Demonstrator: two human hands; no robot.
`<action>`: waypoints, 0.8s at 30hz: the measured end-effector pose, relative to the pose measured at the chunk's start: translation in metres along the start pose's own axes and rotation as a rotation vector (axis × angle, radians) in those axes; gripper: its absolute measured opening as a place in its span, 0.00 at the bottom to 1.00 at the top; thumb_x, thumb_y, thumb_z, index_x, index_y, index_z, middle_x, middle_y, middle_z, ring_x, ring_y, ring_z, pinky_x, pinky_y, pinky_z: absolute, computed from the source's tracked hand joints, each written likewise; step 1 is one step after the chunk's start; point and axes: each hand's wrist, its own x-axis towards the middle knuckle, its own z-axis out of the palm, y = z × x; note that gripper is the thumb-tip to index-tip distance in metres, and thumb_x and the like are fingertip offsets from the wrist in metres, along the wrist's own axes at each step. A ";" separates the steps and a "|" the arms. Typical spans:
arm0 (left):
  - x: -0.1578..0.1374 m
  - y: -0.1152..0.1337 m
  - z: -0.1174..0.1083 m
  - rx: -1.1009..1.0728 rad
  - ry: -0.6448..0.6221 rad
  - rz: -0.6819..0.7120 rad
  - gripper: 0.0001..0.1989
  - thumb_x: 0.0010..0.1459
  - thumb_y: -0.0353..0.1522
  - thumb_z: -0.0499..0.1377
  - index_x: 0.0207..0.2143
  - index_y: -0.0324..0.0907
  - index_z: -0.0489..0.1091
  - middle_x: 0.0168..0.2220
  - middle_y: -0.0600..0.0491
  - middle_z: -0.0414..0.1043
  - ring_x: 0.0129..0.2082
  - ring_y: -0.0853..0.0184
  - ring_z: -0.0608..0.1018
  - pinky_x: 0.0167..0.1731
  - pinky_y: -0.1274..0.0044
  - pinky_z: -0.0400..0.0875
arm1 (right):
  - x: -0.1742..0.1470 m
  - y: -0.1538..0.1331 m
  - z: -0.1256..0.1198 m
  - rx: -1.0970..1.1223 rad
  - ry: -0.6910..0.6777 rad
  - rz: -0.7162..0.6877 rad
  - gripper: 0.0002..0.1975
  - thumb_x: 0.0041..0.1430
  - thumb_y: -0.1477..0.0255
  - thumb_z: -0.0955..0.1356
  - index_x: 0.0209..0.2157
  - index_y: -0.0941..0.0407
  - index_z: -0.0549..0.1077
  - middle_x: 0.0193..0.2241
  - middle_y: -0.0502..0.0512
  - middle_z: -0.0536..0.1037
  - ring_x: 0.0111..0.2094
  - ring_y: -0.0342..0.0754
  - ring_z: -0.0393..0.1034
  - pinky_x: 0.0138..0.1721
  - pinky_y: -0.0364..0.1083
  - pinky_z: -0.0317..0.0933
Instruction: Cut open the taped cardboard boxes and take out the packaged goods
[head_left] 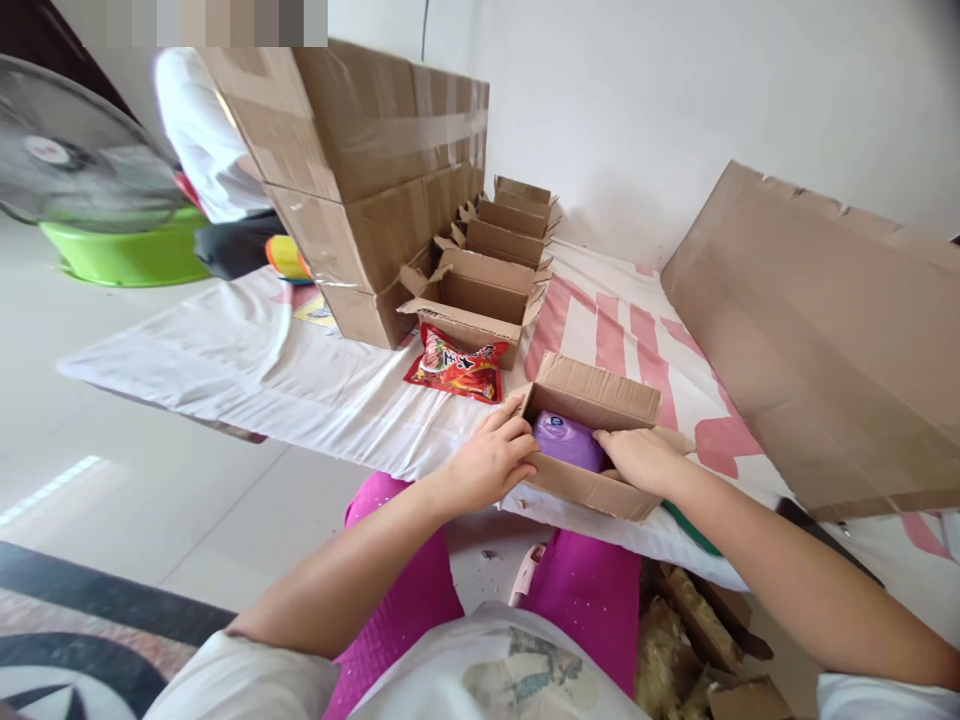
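Note:
An open cardboard box [592,385] stands in front of me at the table's near edge, its far flap raised. In it lies a purple plastic-wrapped pack [568,442] with a small dark blue logo; its kind is not clear. My left hand [491,455] grips the box's left end, fingers over the edge. My right hand [637,458] reaches in over the right end, its thumb against the pack's right side and its other fingers partly hidden. A shiny red printed food packet [456,365] lies beyond my left hand, against another open carton [480,290].
More open cartons [506,240] line up behind, beside a tall stack of taped boxes [375,130]. A large cardboard sheet [817,330] leans at the right. A person in a white sleeve [199,140] sits behind the stack, near a fan [75,150]. Cardboard scraps [690,630] lie below the table.

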 end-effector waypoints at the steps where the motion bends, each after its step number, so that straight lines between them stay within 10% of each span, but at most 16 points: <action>1: -0.001 0.000 0.001 -0.001 0.006 0.007 0.07 0.62 0.33 0.56 0.39 0.40 0.71 0.42 0.47 0.70 0.64 0.54 0.60 0.69 0.58 0.48 | 0.003 -0.001 0.004 -0.008 -0.001 -0.029 0.09 0.53 0.66 0.73 0.35 0.55 0.75 0.27 0.59 0.81 0.29 0.56 0.76 0.30 0.48 0.61; 9: -0.007 0.003 0.012 -0.017 0.066 -0.002 0.10 0.62 0.37 0.57 0.40 0.40 0.70 0.48 0.44 0.69 0.66 0.50 0.56 0.66 0.55 0.52 | 0.015 -0.009 0.015 -0.105 0.075 -0.328 0.10 0.57 0.81 0.64 0.25 0.54 0.71 0.23 0.52 0.78 0.24 0.46 0.72 0.26 0.44 0.54; 18: -0.046 -0.016 -0.045 0.017 0.229 -0.053 0.05 0.62 0.31 0.56 0.36 0.41 0.70 0.56 0.44 0.66 0.68 0.51 0.51 0.65 0.56 0.56 | -0.039 0.000 -0.041 -0.062 0.994 -0.314 0.11 0.58 0.79 0.63 0.22 0.55 0.66 0.17 0.46 0.67 0.20 0.41 0.61 0.26 0.42 0.55; 24: -0.107 -0.064 -0.075 0.082 0.249 -0.207 0.07 0.61 0.35 0.56 0.35 0.44 0.72 0.59 0.46 0.65 0.67 0.51 0.55 0.61 0.56 0.60 | -0.095 0.033 -0.040 -0.152 1.229 -0.090 0.06 0.58 0.76 0.67 0.28 0.54 0.68 0.17 0.47 0.68 0.19 0.41 0.60 0.23 0.42 0.54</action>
